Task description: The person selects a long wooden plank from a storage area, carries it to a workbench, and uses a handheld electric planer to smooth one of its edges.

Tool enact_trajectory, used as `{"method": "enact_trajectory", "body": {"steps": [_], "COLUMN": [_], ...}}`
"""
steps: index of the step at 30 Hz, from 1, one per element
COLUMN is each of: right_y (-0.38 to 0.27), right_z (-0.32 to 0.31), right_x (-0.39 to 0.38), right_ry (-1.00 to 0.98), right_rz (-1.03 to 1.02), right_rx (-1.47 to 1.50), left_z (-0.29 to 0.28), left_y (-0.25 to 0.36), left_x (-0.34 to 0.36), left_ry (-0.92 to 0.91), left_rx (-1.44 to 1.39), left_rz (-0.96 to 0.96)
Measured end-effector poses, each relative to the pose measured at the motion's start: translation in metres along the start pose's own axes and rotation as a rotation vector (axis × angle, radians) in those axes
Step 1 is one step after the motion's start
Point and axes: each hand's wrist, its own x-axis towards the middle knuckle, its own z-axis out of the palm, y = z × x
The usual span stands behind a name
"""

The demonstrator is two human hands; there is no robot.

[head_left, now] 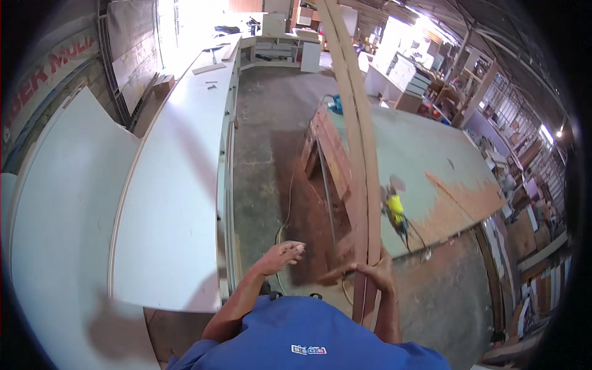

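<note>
My right hand [375, 272] is closed round a long wooden board [357, 123], near its close end. The board stretches far ahead past the workbench, and a dark lengthwise line splits its face, so it may be two strips lying together. My left hand [282, 258] hangs free in front of my body, its fingers loosely bent and holding nothing. To the board's right, a yellow power tool [394, 205] with a round disc and a cord rests on the grey-green worktop [419, 148].
A long white counter [179, 142] runs along the left, with loose wood strips [208, 69] at its far end. Reddish trestle legs [333, 148] support the worktop, which carries orange-brown sawdust [465, 197]. A cord [280, 237] lies on the floor. A teal tool [333, 103] sits farther off.
</note>
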Motion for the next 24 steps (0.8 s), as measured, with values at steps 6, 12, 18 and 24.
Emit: {"method": "enact_trajectory", "body": {"steps": [6,12,18,24], "right_y": [-0.024,-0.017,-0.008,-0.003], "right_z": [0.068,0.101,0.129,0.129], "right_x": [0.152,0.284,0.441,0.604], "right_ry": [-0.039,0.015,-0.001,-0.034], "right_rz": [0.186,0.217,0.228,0.325], "right_rx": [-0.005,-0.159,-0.359,-0.3], "left_z": [-0.083,-0.137,-0.2,-0.227], "left_y": [0.104,0.143,0.116,0.202], "left_x": [0.131,0.244,0.405,0.53], "left_ry": [-0.22,-0.334,-0.293,0.049], "left_rx": [0.027,0.078,-0.034,-0.11], "left_rz": [-0.008,-0.124,-0.163,-0.216]}}
